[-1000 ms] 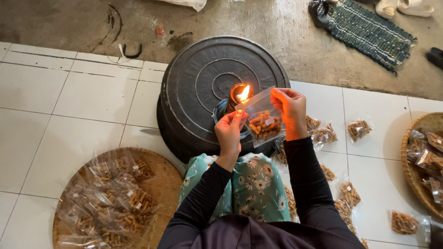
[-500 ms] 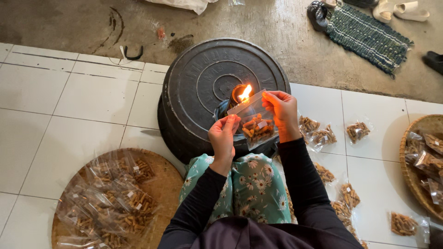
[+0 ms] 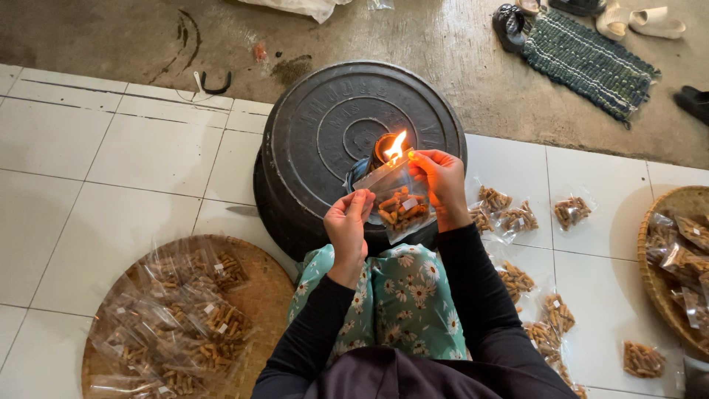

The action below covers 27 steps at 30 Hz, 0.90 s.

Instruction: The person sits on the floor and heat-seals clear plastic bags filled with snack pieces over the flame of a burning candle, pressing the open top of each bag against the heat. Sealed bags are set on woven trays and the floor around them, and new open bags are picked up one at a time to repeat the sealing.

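We found the left hand (image 3: 349, 225) and right hand (image 3: 441, 179) pinching a clear snack packet (image 3: 399, 198) beside the lamp flame (image 3: 396, 146), where lingering could burn through plastic.

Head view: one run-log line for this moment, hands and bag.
left hand: grips snack bag lower corner | right hand: grips bag top | bag's top edge at flame | lamp on overturned black tub
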Each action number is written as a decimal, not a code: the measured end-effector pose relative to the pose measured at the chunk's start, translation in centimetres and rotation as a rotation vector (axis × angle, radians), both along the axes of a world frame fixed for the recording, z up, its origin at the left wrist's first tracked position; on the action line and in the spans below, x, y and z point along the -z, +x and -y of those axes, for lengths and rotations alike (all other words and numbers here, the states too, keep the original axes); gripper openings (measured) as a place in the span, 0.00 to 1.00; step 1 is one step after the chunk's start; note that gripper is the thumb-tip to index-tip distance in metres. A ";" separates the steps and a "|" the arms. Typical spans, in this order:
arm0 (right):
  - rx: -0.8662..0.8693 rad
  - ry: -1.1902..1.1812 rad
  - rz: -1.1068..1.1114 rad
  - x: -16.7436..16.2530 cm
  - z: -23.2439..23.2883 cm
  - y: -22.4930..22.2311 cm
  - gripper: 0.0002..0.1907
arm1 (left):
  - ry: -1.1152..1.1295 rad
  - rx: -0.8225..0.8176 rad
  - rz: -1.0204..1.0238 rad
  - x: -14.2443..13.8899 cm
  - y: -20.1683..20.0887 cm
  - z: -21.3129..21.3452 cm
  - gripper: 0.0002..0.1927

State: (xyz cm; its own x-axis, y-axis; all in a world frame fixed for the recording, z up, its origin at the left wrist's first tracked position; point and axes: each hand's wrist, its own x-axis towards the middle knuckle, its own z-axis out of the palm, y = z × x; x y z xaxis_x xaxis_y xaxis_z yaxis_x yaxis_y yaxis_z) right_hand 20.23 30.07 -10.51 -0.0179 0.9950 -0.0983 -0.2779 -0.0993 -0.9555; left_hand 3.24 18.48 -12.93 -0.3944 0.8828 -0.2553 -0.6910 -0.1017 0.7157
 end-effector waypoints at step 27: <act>-0.118 -0.098 -0.357 -1.6 12.3 0.3 0.08 | 0.012 0.110 -0.070 -4.9 -3.1 10.2 0.09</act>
State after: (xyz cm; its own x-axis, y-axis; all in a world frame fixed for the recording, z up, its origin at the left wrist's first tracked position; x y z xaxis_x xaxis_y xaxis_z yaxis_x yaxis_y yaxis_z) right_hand 20.55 17.82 -8.96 -0.1820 0.9703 -0.1595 -0.5721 -0.2364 -0.7853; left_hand 0.14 8.30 -8.08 -0.3113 0.9245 -0.2199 -0.6465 -0.0364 0.7621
